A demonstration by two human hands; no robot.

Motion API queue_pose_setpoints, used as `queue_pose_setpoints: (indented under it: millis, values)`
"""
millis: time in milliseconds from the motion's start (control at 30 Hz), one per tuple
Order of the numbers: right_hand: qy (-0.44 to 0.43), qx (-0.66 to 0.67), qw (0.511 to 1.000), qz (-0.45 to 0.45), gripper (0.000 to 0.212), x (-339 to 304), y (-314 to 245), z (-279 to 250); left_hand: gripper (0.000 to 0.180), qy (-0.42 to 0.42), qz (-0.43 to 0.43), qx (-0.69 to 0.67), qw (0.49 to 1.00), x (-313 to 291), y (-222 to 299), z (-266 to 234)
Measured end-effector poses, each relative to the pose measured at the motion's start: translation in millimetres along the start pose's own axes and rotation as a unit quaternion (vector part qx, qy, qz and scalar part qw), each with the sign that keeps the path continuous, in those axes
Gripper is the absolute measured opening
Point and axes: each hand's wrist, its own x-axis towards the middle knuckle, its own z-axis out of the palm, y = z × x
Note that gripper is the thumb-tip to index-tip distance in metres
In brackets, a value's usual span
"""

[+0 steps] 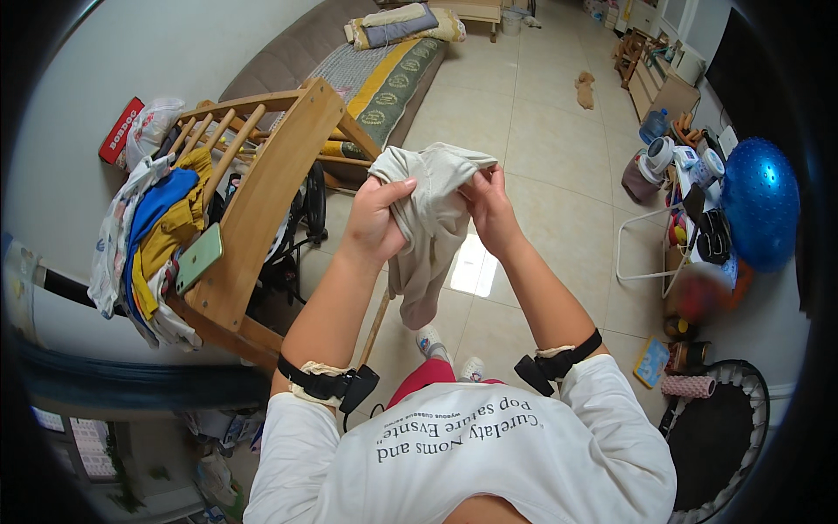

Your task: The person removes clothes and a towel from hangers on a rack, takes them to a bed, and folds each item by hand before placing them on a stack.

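Note:
A pale grey garment [429, 231] hangs between my two hands in front of me, bunched at the top, with a long narrow part dangling toward the floor. My left hand [377, 220] is closed on its left upper edge, the thumb lying over the cloth. On the opposite upper edge, my right hand [491, 208] pinches the fabric between thumb and fingers. The cloth hides some of the fingertips. I cannot make out what kind of garment it is.
At the left stands a wooden slatted frame [278, 196] with a mustard garment [179, 229], a blue garment [159, 210] and a green phone [201, 258] on it. A sofa [279, 65] lies beyond. To the right are a blue ball [762, 205] and a small trampoline [720, 445].

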Motion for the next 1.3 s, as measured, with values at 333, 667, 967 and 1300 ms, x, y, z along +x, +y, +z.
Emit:
queue_pose_setpoints:
  millis: [333, 667, 967, 1300]
  values:
    - [-0.022, 0.006, 0.998, 0.061, 0.026, 66.4, -33.3, 6.4, 0.037, 0.092, -0.022, 0.115, 0.989, 21.2, 60.9, -98.6]
    - [-0.024, 0.03, 0.993, 0.114, 0.036, 77.4, -44.6, 40.2, 0.047, 0.219, 0.025, 0.638, 0.737, 31.0, 40.4, -197.3]
    - [-0.132, 0.001, 0.984, 0.116, 0.067, 100.0, -41.3, 29.6, 0.019, 0.003, 0.07, 0.495, 0.866, 93.7, 13.6, -102.2]
    - [-0.174, -0.018, 0.976, 0.13, 0.08, 104.2, -72.1, -16.4, 0.036, -0.105, 0.027, 0.45, 0.886, 146.7, -3.2, -72.6]
